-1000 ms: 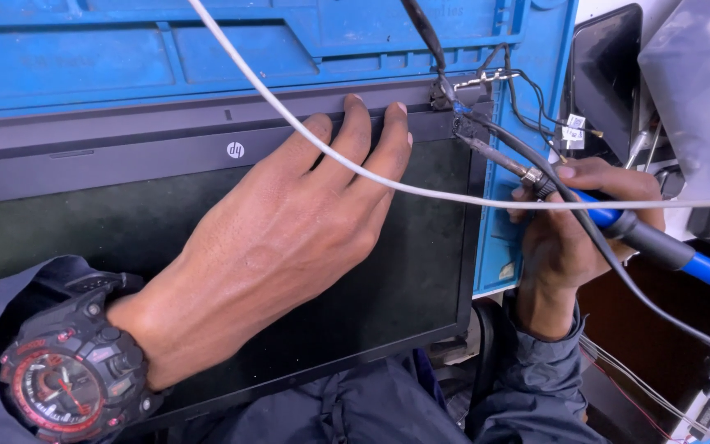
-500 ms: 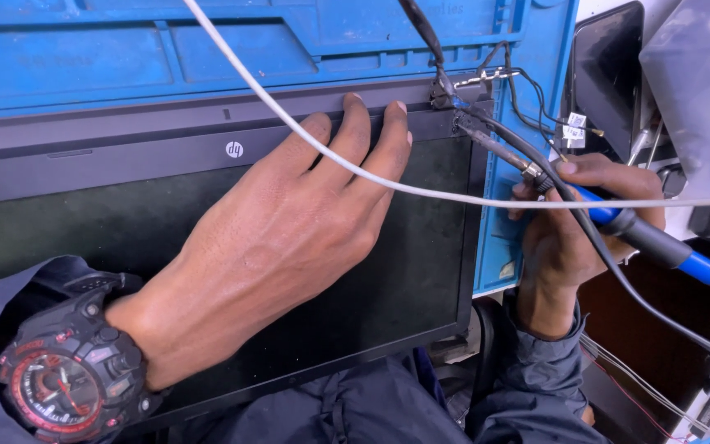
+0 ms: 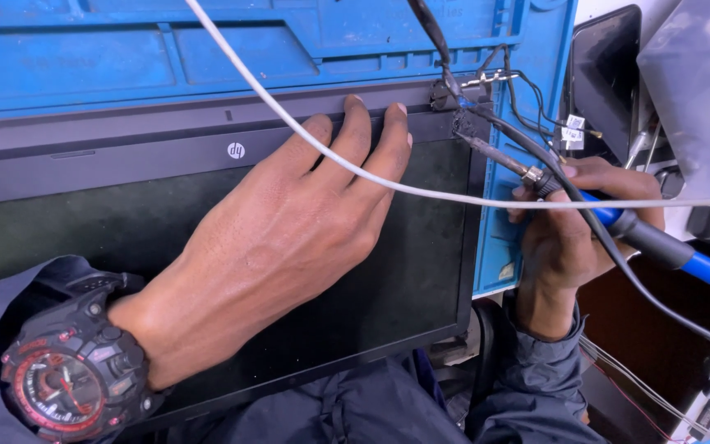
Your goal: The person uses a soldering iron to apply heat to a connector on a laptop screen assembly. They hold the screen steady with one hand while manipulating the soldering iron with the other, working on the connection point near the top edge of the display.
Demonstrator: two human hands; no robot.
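Head view: my left hand lies flat and open on the laptop screen panel, fingertips at its top bezel. My right hand is closed around a blue-handled soldering iron, tip at the panel's upper right corner hinge. A white cable crosses over both hands. Blue mat beneath.

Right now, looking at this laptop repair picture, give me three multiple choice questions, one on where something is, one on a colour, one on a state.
1. Where does the left hand rest?
A. on the laptop screen
B. on the grey bin
C. in the lap

2. What colour is the mat beyond the laptop?
A. green
B. blue
C. white

3. How is the soldering iron?
A. lying on the mat
B. hanging loose
C. gripped in the right hand

Key: 1 A, palm flat on the dark panel; 2 B, plainly blue; 3 C, fingers wrap its handle.
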